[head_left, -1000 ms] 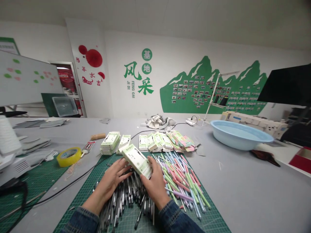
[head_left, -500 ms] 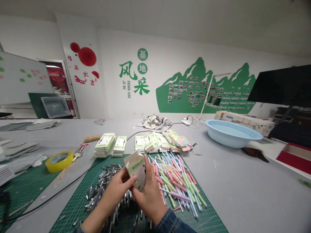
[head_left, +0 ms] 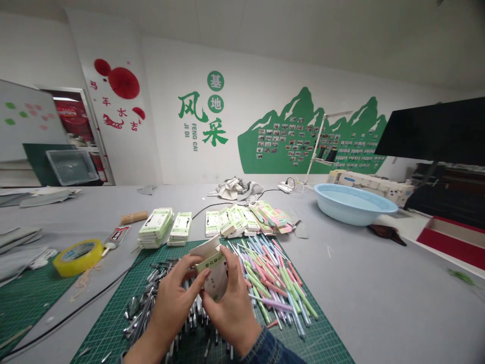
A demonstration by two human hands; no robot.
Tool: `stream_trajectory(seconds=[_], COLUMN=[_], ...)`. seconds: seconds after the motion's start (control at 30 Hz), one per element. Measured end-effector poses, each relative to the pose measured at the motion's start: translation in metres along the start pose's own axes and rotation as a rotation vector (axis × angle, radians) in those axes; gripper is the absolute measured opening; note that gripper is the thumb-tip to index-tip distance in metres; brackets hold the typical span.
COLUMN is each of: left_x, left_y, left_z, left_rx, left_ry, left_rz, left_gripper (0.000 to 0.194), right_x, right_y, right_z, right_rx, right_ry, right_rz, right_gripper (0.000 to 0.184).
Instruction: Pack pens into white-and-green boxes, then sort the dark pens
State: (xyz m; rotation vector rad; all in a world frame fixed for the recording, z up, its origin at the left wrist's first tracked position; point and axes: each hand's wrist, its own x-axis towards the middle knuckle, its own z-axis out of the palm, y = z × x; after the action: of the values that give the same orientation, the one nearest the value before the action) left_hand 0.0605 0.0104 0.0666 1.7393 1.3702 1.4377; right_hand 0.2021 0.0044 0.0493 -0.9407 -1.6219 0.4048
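Note:
A small white and pale green cardboard box [head_left: 215,277] is held upright between my hands, its top flap raised and its mouth open. My left hand [head_left: 181,290] pinches the box's left side with thumb and fingers. My right hand [head_left: 232,298] grips its right side, thumb in front. Below and left of the box lies a heap of dark metallic pen-like parts [head_left: 142,308], partly hidden by my arms. To the right spreads a pile of pastel pink, green, blue and purple sticks [head_left: 271,278]. Both piles rest on a green cutting mat [head_left: 322,338].
Stacks of similar boxes [head_left: 154,227] stand behind the mat, with flattened boxes [head_left: 271,215] to their right. A yellow tape roll [head_left: 78,258] and a black cable [head_left: 76,316] lie left. A blue basin [head_left: 352,205] sits right, before a sewing machine [head_left: 373,186].
The view has turned slightly right. My hands have shifted their grip near the top of the box, and its mouth now looks wider, with the flap standing up.

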Motion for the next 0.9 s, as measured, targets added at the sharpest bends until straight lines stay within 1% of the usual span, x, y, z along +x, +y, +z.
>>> stream_trajectory(seconds=[0.07, 0.1, 0.17, 0.2, 0.23, 0.27, 0.37, 0.43, 0.5, 0.63, 0.8, 0.9], left_x=[0.000, 0.001, 0.003, 0.005, 0.008, 0.011, 0.019, 0.022, 0.022, 0.018, 0.015, 0.013], left_y=[0.007, 0.012, 0.023, 0.028, 0.032, 0.035, 0.036, 0.033, 0.031, 0.033, 0.036, 0.035], left_z=[-0.001, -0.001, -0.005, -0.007, -0.011, -0.014, -0.022, -0.024, -0.025, -0.024, -0.023, -0.022], left_rx=[-0.033, -0.084, -0.227, -0.301, -0.365, -0.417, -0.499, -0.495, -0.429, -0.247, -0.132, -0.065], left_ry=[0.028, 0.064, 0.130, 0.137, 0.119, 0.077, -0.099, -0.150, -0.159, -0.159, -0.161, -0.138], left_rz=[0.021, 0.044, 0.073, 0.061, 0.028, -0.024, -0.198, -0.253, -0.248, -0.183, -0.137, -0.091], left_gripper=[0.025, 0.032, 0.055, 0.065, 0.070, 0.068, 0.051, 0.047, 0.046, 0.044, 0.042, 0.041], right_x=[0.000, 0.000, 0.000, 0.000, 0.001, 0.001, 0.001, 0.001, 0.000, -0.002, -0.003, -0.003], right_y=[0.000, -0.001, -0.002, -0.002, -0.003, -0.005, -0.008, -0.009, -0.008, -0.006, -0.004, -0.004], right_z=[0.000, 0.000, -0.001, -0.002, -0.002, -0.003, -0.004, -0.004, -0.003, -0.003, -0.003, -0.003], right_rx=[-0.014, -0.021, -0.035, -0.039, -0.043, -0.045, -0.046, -0.050, -0.068, -0.120, -0.175, -0.197], right_ry=[0.000, 0.000, -0.006, -0.013, -0.021, -0.031, -0.079, -0.103, -0.109, -0.113, -0.120, -0.114], right_rz=[-0.014, -0.016, -0.020, -0.025, -0.031, -0.039, -0.067, -0.083, -0.093, -0.088, -0.105, -0.128], right_gripper=[0.083, 0.084, 0.086, 0.087, 0.088, 0.089, 0.090, 0.092, 0.095, 0.098, 0.099, 0.098])
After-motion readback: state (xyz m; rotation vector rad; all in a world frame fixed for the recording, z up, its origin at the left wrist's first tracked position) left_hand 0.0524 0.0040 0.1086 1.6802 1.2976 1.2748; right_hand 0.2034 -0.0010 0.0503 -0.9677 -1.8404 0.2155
